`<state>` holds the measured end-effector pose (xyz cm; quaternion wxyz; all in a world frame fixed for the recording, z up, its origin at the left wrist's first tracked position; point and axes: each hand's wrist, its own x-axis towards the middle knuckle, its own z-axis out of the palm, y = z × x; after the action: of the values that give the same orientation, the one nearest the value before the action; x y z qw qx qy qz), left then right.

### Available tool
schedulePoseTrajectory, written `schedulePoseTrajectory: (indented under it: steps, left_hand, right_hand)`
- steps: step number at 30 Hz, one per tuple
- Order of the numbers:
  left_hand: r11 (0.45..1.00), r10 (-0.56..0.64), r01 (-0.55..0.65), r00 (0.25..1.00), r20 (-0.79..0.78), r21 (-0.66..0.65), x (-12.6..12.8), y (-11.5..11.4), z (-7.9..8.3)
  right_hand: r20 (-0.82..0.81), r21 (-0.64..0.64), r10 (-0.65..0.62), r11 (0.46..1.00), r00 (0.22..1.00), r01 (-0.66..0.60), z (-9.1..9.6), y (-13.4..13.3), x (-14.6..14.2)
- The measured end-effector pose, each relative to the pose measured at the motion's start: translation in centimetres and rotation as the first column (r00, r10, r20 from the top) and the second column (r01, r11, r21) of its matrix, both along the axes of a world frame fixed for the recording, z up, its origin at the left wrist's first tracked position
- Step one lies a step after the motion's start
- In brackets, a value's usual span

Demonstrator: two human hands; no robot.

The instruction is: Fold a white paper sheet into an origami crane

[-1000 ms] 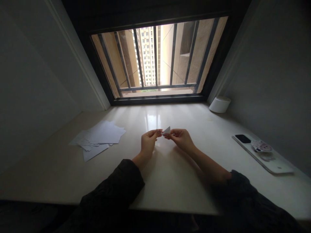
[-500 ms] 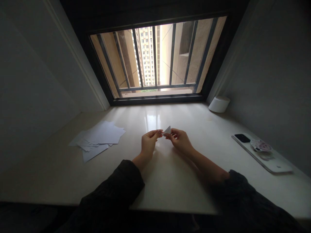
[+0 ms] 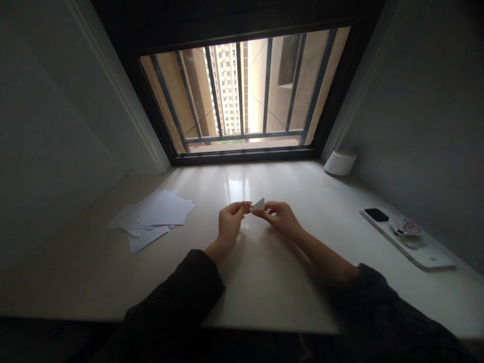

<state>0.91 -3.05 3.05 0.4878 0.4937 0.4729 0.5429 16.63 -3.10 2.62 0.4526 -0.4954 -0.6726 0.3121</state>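
Note:
A small folded piece of white paper [image 3: 258, 204] is held just above the pale stone sill [image 3: 264, 272], in the middle of the view. My left hand [image 3: 229, 223] pinches its left end between thumb and fingertips. My right hand [image 3: 280, 218] pinches its right end, fingers curled. Both hands meet at the paper, with dark sleeves reaching back to the near edge.
A loose pile of white paper sheets [image 3: 152, 217] lies to the left. A white phone [image 3: 406, 236] with a round sticker grip lies at the right, near the wall. A small white round container [image 3: 340, 162] stands in the far right corner. A barred window [image 3: 242, 96] is ahead.
The hands and folded paper stay in almost the same spot; the right fingers have shifted slightly on the paper, which now tilts a little lower.

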Motion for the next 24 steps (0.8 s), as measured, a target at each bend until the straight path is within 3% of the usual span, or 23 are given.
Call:
schedulePoseTrajectory:
  steps: [8,11,14,19,24]
  left_hand:
    - [1.000,-0.018,0.018,1.000,-0.006,0.000,0.11,-0.13,-0.15]
    - [1.000,-0.008,0.008,1.000,-0.004,0.004,0.06,-0.03,-0.18]
    - [1.000,0.008,-0.008,1.000,0.013,-0.001,-0.05,0.17,-0.21]
    - [0.999,0.038,-0.036,0.997,0.062,-0.035,-0.29,0.56,-0.37]
    - [0.999,0.020,-0.016,0.996,0.084,-0.049,-0.32,0.60,-0.49]
  right_hand:
    - [0.043,0.102,-0.019,0.995,0.999,0.015,0.51,-0.52,-0.22]
    - [0.041,0.049,-0.030,0.998,0.999,0.027,0.33,-0.35,-0.20]
    - [-0.026,-0.034,-0.004,0.999,1.000,0.003,0.11,-0.01,-0.15]
    - [-0.236,-0.021,0.002,1.000,0.972,-0.007,-0.11,0.46,-0.02]
    - [-0.250,-0.044,0.030,0.998,0.968,-0.042,-0.06,0.30,-0.09]
